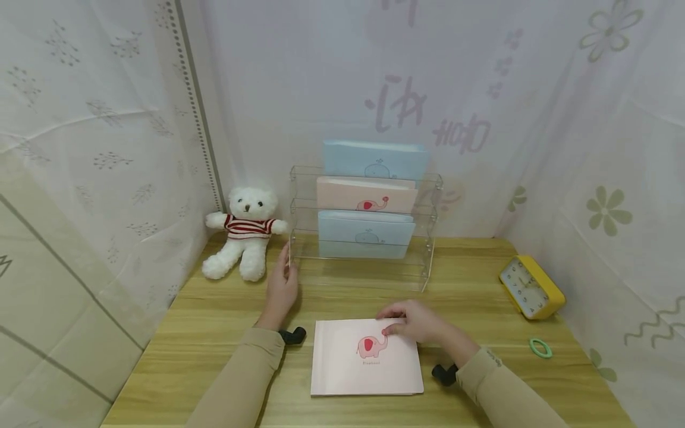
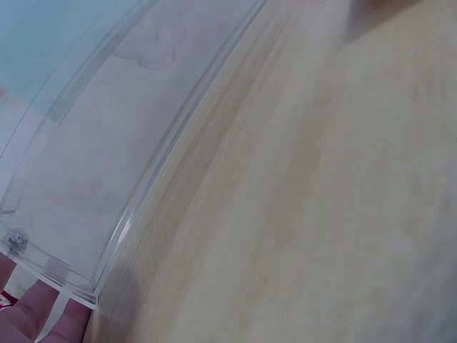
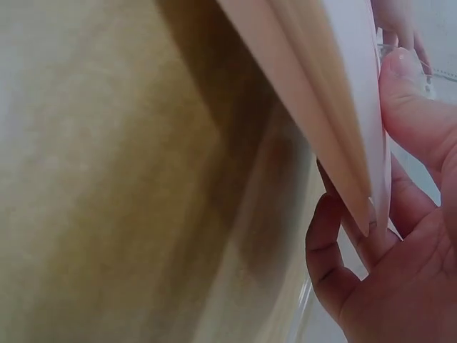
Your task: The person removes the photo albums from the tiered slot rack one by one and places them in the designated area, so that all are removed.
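A pink booklet (image 1: 342, 362) with a red elephant on its cover is in front of the person. At its upper right part, the right hand (image 1: 417, 321) pinches it, thumb on the cover and fingers underneath; the right wrist view shows the booklet's edge (image 3: 357, 143) raised off the table. The left hand (image 1: 282, 288) rests against the left side of a clear acrylic rack (image 1: 364, 274), fingers extended along the outside of the side panel. In the left wrist view, fingertips (image 2: 68, 321) show at the rack's lower corner.
Tiered in the rack stand a blue booklet (image 1: 374, 156), a pink booklet (image 1: 337, 193) and another blue booklet (image 1: 366, 238). A white teddy bear (image 1: 248, 232) sits left of it. At the right are a yellow alarm clock (image 1: 535, 288) and a green ring (image 1: 540, 348).
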`<act>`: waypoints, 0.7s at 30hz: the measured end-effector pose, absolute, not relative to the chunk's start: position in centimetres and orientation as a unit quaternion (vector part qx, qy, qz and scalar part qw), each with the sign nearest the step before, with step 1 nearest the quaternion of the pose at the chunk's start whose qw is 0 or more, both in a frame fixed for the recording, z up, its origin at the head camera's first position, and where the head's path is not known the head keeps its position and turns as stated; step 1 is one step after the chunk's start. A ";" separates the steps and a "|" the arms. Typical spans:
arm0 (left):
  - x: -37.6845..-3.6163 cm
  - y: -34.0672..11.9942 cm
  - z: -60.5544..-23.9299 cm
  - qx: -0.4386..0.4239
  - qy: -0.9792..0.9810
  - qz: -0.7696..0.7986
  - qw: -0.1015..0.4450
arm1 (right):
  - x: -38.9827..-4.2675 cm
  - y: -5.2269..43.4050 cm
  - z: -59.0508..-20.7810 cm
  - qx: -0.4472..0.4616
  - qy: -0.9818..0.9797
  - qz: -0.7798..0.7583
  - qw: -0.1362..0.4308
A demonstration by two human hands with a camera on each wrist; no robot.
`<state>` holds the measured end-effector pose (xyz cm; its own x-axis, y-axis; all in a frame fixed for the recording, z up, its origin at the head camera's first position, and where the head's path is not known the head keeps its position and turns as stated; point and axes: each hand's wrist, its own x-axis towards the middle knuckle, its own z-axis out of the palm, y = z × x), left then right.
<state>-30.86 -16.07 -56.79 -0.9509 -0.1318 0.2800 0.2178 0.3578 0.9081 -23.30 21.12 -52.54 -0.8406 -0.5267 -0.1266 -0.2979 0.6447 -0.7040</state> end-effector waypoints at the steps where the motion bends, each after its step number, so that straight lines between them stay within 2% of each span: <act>1: -30.8 -16.1 -56.7 -0.027 -0.809 -0.567 0.154 | -23.2 21.1 -52.7 -0.232 0.890 -0.356 0.165; 21: -30.5 -15.9 -56.4 -0.036 -0.803 -0.570 0.168 | -22.5 20.5 -53.3 -0.269 0.910 -0.288 0.133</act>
<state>-30.52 -15.89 -56.41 -0.9409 -0.1334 0.3112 0.2496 0.3476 0.9038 -22.50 20.47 -53.25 -0.8206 -0.5649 -0.0868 -0.4124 0.6904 -0.5944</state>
